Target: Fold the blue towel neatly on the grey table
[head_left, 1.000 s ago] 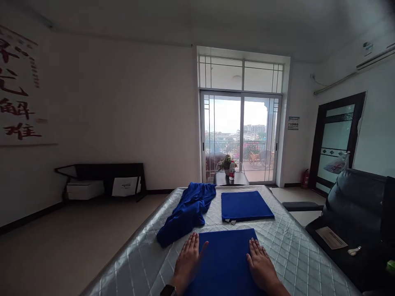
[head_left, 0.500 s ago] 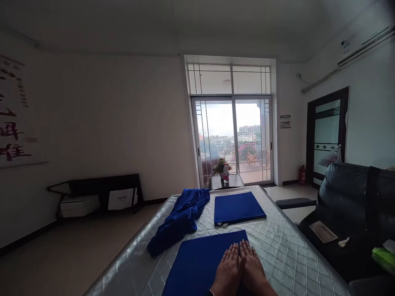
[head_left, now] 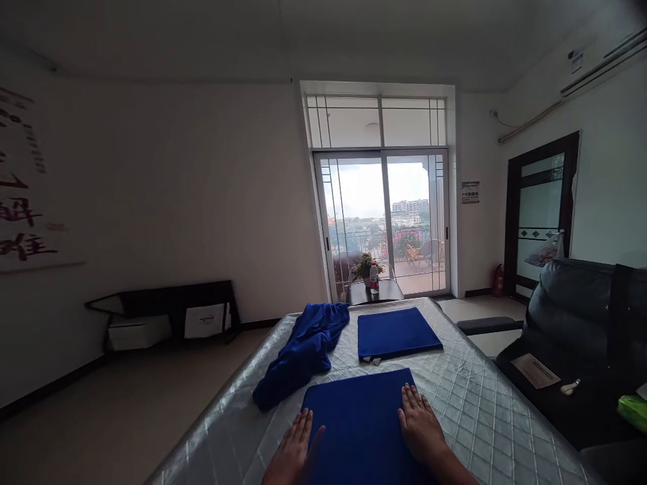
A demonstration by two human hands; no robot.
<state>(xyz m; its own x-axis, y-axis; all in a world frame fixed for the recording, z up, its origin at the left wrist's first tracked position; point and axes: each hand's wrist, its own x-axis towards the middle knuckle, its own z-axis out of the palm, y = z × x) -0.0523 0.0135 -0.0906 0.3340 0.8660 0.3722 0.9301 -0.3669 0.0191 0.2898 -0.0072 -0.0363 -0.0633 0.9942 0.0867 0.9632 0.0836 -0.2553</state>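
Observation:
A blue folded cloth (head_left: 361,424) lies flat on the silver quilted table cover (head_left: 485,404), right in front of me. My left hand (head_left: 296,444) rests at its left edge, fingers stretched out and thumb apart. At the opposite edge my right hand (head_left: 420,419) lies flat on the cloth, fingers extended. Neither hand grips anything. Beyond them is a second blue folded cloth (head_left: 399,333), squared off, with small white tags at its near edge. To its left sits a crumpled blue cloth (head_left: 303,353) in a loose heap.
Past the table's far end stands a small dark table with a plant (head_left: 364,267) and a bottle (head_left: 374,277). On the right is a black chair (head_left: 571,316) holding a card (head_left: 536,371) and a small white object (head_left: 570,387). A black rack (head_left: 176,296) lies along the left wall.
My hands were side by side at the cloth's right part. The left hand has moved across to the left edge; the right stays near the right edge. The view has shifted slightly.

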